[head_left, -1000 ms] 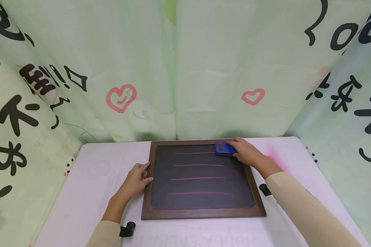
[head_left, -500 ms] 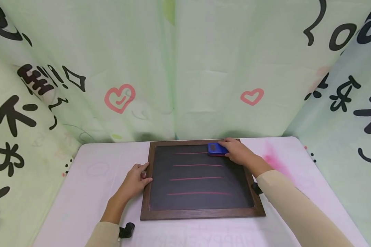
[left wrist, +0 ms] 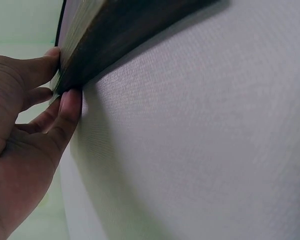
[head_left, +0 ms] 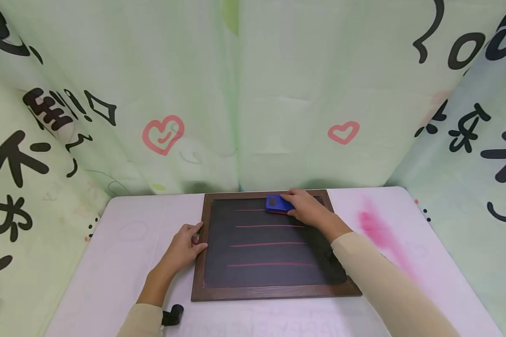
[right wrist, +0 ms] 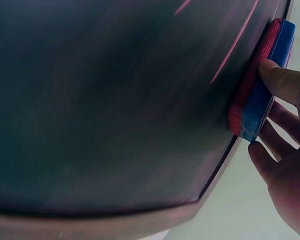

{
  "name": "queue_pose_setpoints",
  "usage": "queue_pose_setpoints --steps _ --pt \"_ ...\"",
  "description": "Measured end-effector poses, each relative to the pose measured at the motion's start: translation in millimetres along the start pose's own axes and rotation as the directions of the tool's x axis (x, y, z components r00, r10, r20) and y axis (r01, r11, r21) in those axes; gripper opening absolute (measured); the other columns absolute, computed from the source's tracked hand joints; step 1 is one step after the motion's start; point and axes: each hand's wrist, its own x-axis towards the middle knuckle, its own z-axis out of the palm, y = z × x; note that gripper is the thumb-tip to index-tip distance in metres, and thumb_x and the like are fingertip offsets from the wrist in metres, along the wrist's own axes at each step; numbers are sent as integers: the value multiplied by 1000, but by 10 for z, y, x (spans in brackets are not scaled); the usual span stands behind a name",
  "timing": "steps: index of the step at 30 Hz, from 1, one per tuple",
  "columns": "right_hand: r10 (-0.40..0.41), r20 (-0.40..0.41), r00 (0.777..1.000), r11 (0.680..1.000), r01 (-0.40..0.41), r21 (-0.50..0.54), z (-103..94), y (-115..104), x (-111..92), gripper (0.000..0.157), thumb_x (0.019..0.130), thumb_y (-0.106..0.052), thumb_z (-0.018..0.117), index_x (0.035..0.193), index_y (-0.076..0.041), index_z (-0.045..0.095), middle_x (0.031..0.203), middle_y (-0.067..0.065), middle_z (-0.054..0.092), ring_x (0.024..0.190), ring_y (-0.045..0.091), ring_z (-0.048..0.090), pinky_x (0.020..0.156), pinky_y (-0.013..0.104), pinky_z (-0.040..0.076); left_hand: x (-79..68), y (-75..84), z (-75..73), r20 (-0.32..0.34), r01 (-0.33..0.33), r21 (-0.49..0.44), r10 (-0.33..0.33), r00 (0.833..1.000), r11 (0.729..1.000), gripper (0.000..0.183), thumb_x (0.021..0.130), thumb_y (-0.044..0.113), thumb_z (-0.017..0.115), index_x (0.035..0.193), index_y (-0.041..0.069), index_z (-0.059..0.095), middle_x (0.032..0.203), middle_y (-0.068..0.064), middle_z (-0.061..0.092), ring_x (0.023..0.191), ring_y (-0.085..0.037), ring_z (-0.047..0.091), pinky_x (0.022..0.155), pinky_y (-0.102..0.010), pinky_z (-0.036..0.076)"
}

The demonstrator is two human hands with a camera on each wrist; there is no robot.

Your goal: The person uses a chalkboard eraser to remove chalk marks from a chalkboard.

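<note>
A small blackboard (head_left: 253, 294) with a brown wooden frame lies on the white table. Several pink chalk lines (head_left: 271, 265) run across its dark face. Along the frame's left side, my left hand (head_left: 181, 252) holds the edge between thumb and fingers; the left wrist view shows the fingertips against the frame edge (left wrist: 125, 40). Near the board's top edge, my right hand (head_left: 309, 210) grips a blue blackboard eraser (head_left: 276, 204). In the right wrist view its red felt side (right wrist: 252, 82) rests against the board, the thumb on one side and fingers on the other.
Pale green curtains (head_left: 286, 93) with black writing and red hearts surround the back and sides of the table (head_left: 143, 243). A pink smudge (head_left: 375, 227) marks the table right of the board. A black wrist strap device (head_left: 173, 315) sits on the left wrist.
My right hand has slid the eraser leftward along the top chalk line, and less of that line shows. My left hand has stayed at the frame's left edge.
</note>
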Motion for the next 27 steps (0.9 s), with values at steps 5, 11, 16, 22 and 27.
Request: queue_pose_setpoints --steps 5,11,16,22,27 --pt "-4 -1 1000 1000 4 0 41 -108 99 62 97 -19 74 151 0 50 145 23 55 134 41 53 111 53 44 -3 8 -7 1 -4 -3 4 1000 1000 65 89 2 78 147 -9 50 117 -20 57 85 -17 53 71 -25 46" --pt "-11 6 1000 1000 11 4 63 -294 216 62 97 -24 74 150 -3 52 143 21 56 130 40 55 108 53 46 -3 8 -10 -4 -7 -9 7 1000 1000 65 89 2 78 147 -9 50 116 -19 57 84 -17 52 70 -24 45" --pt "-13 25 1000 1000 12 8 99 -468 331 64 97 -29 73 152 -4 50 144 19 55 130 40 54 108 54 46 1 -5 -3 0 -2 -12 2 1000 1000 66 90 2 78 148 -8 50 117 -19 56 84 -17 52 70 -25 45" --pt "-11 41 999 1000 11 21 136 -665 459 65 98 -33 72 152 -5 50 145 18 54 131 39 53 109 53 45 -2 -12 -3 4 -7 -18 7 1000 1000 65 90 3 78 148 -8 49 117 -19 56 84 -17 52 69 -25 45" --pt "-22 30 999 1000 22 13 196 -808 546 65 97 -36 72 152 -6 51 145 17 55 132 39 53 110 53 45 -8 -13 -2 7 -3 -21 3 1000 1000 66 91 3 77 149 -8 49 118 -19 56 84 -16 52 69 -24 45"
